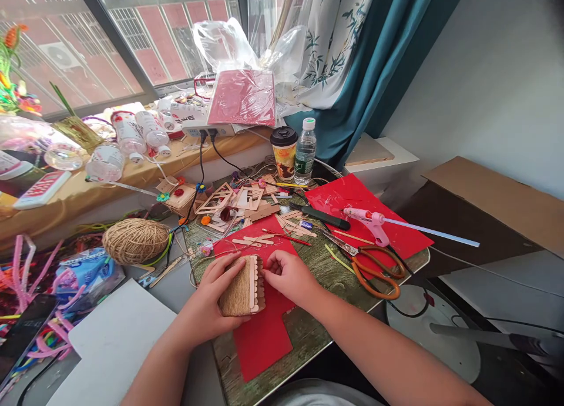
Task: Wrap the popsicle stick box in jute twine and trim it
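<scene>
A small box of craft sticks wrapped in twine (234, 293) is held above red paper (264, 341). My left hand (214, 297) grips it from the left, fingers over its top edge and thumb along the lower edge. Scalloped stick ends line its right side. There my right hand (286, 274) touches or nearly touches the box, its fingers pinched together; whatever they hold is hidden. Loose craft sticks (253, 240) and a red pencil (288, 237) lie just beyond the hands.
Orange-handled scissors (379, 271) and a pink glue gun (372, 221) lie to the right. A cup (284, 153) and a water bottle (305, 150) stand behind. The twine ball (136, 241) and white sheets (123, 341) are on the left. Black cords hang from a power strip (189, 130).
</scene>
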`<state>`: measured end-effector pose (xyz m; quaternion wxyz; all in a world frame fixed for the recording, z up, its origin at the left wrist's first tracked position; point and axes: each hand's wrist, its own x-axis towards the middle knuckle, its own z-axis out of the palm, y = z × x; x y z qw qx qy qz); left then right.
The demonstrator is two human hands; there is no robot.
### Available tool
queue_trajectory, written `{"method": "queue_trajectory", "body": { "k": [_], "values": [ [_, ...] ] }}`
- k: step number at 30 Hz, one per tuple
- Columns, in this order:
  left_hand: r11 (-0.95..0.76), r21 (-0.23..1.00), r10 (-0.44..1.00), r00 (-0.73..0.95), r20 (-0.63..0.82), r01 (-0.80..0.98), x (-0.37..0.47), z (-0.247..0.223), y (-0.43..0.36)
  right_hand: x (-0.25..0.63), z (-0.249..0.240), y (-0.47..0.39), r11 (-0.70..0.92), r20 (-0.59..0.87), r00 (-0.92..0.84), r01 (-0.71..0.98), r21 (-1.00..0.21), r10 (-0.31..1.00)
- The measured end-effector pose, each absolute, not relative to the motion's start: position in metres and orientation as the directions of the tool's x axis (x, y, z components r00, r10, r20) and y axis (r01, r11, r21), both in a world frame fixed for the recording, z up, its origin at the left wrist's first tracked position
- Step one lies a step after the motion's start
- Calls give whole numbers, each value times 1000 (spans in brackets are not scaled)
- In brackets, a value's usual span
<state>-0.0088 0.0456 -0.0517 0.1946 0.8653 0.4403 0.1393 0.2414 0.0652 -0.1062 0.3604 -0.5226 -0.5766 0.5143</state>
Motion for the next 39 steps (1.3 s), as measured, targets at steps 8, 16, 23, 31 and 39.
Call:
{"method": "queue_trajectory", "body": {
  "k": [8, 16, 23, 31, 39],
  "values": [
    [-569, 461, 801, 585, 124, 681, -9, -53, 43, 239, -108, 60, -77, -116, -190, 201, -977, 975],
    [-562, 429, 821, 540, 185, 708, 23, -45, 19, 239, -82, 55, -20, -101, -225, 334, -942, 969],
    [-545, 403, 834, 523, 173, 735, 29, -51, 12, 243, -87, 61, -21, -113, -286, 306, -952, 952],
    [-569, 334, 816, 565, 121, 751, 25, -41, 8, 249, -91, 58, 18, -76, -330, 274, -962, 941],
    [-527, 373, 843, 526, 116, 764, 26, -42, 9, 251, -96, 56, -13, -65, -253, 203, -979, 965]
  ]
}}
